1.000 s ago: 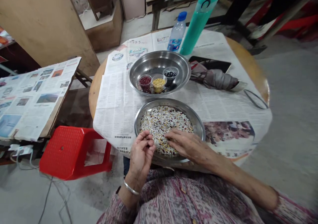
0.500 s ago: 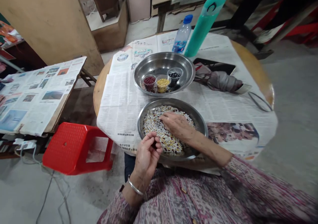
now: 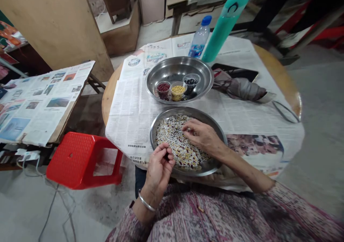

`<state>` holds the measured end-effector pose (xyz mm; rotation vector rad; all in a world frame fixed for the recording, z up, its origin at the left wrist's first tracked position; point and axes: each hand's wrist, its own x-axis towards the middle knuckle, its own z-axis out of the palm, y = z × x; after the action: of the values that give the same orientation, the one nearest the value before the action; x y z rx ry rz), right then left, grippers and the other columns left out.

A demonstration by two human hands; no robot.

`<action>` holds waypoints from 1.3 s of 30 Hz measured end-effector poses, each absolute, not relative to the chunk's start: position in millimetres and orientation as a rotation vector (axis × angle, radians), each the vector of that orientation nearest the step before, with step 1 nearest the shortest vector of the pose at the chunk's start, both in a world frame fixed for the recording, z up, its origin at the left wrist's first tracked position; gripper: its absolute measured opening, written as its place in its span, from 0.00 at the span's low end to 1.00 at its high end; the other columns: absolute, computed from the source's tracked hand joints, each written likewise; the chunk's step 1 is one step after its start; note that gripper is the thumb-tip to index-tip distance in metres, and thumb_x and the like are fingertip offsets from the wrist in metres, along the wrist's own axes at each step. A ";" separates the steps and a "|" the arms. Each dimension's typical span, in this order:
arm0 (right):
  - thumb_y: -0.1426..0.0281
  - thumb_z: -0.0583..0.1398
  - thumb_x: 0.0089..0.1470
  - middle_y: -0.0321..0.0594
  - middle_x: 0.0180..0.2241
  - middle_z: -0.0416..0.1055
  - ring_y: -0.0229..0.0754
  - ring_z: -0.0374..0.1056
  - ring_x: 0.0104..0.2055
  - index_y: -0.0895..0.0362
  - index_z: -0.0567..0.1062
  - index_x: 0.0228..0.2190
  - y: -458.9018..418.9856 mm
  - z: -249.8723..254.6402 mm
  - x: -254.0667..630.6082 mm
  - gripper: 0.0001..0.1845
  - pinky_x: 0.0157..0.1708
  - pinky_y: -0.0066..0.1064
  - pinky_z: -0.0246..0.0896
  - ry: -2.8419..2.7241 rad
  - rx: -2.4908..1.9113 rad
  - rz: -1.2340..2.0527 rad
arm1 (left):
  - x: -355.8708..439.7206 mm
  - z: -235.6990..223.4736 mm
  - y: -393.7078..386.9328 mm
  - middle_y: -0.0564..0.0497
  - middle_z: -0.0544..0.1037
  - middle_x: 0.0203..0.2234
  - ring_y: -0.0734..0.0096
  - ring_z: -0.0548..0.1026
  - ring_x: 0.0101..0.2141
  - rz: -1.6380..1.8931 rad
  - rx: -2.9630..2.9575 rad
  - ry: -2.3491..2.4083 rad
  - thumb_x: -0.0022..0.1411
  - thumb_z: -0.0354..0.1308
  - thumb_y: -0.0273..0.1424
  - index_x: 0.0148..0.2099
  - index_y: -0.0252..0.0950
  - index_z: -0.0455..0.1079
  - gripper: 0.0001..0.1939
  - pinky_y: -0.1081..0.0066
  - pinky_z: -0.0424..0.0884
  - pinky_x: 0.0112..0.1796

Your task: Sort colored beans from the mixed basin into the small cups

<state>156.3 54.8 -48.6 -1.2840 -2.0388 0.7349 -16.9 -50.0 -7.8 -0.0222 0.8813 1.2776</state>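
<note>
A wide steel basin (image 3: 211, 167) of mixed grain (image 3: 178, 145), white with yellow and dark red bits, sits right in front of me. Over its near left rim, my left hand (image 3: 160, 168) is turned palm up with curled fingers; something small and dark shows inside, too shadowed to name. My right hand (image 3: 201, 136) is over the grain, fingers bent and tips drawn together; what they pinch is hidden. Behind stands a second steel basin (image 3: 174, 68) holding clear cups of red beans (image 3: 163, 88), yellow beans (image 3: 178, 90) and black beans (image 3: 191, 81).
Newspaper (image 3: 126, 116) covers the round table. A water bottle (image 3: 200, 36), a teal bottle (image 3: 225, 27) and a folded grey umbrella (image 3: 242, 88) stand or lie beyond the basins. To the left are a red stool (image 3: 72, 156) and another newspaper-covered table (image 3: 34, 127).
My right hand has lifted slightly and moved right over the grain, its fingers more bent. My left hand has stayed in place.
</note>
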 end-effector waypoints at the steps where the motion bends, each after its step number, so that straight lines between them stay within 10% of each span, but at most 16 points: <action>1: 0.65 0.57 0.54 0.42 0.32 0.76 0.43 0.71 0.32 0.55 0.76 0.30 53.7 -47.9 157.5 0.09 0.35 0.35 0.64 -1.948 -1.295 0.847 | -16.1 -7.8 -49.4 0.51 0.73 0.28 0.81 0.69 0.26 1.279 -0.023 0.888 0.58 0.61 0.20 0.40 0.29 0.73 0.06 0.82 0.68 0.28; 10: 0.52 0.74 0.34 0.39 0.31 0.77 0.40 0.71 0.32 0.55 0.78 0.32 36.3 -33.3 156.2 0.26 0.34 0.33 0.69 -1.201 -1.257 1.544 | -7.2 -3.7 -38.9 0.41 0.80 0.41 0.69 0.79 0.41 1.267 0.007 0.955 0.62 0.58 0.22 0.46 0.28 0.75 0.10 0.71 0.74 0.48; 18: 0.55 0.72 0.43 0.41 0.34 0.79 0.44 0.76 0.36 0.54 0.74 0.37 28.0 -23.2 154.0 0.23 0.39 0.37 0.73 -1.340 -1.100 1.576 | 0.3 -4.2 -35.1 0.37 0.80 0.48 0.64 0.79 0.46 1.218 0.051 0.924 0.64 0.54 0.22 0.50 0.27 0.74 0.14 0.64 0.71 0.55; 28: 0.57 0.62 0.55 0.41 0.34 0.80 0.43 0.75 0.33 0.53 0.79 0.35 31.0 -21.6 162.3 0.13 0.31 0.33 0.69 -1.792 -1.238 1.134 | -1.6 -4.9 -38.1 0.43 0.80 0.37 0.73 0.78 0.36 1.227 -0.025 0.912 0.62 0.58 0.21 0.45 0.27 0.76 0.10 0.74 0.75 0.43; 39: 0.71 0.53 0.61 0.47 0.38 0.79 0.47 0.74 0.42 0.58 0.80 0.38 84.8 -55.1 161.2 0.15 0.44 0.38 0.68 -2.326 -1.352 0.376 | -8.3 -4.7 -42.0 0.48 0.73 0.31 0.80 0.70 0.28 1.231 -0.065 0.898 0.58 0.62 0.20 0.44 0.26 0.75 0.11 0.81 0.69 0.31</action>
<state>161.2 84.8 -55.1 -1.3522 -2.3264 0.3765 -8.3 -42.0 -4.7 -0.0647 0.8981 1.2307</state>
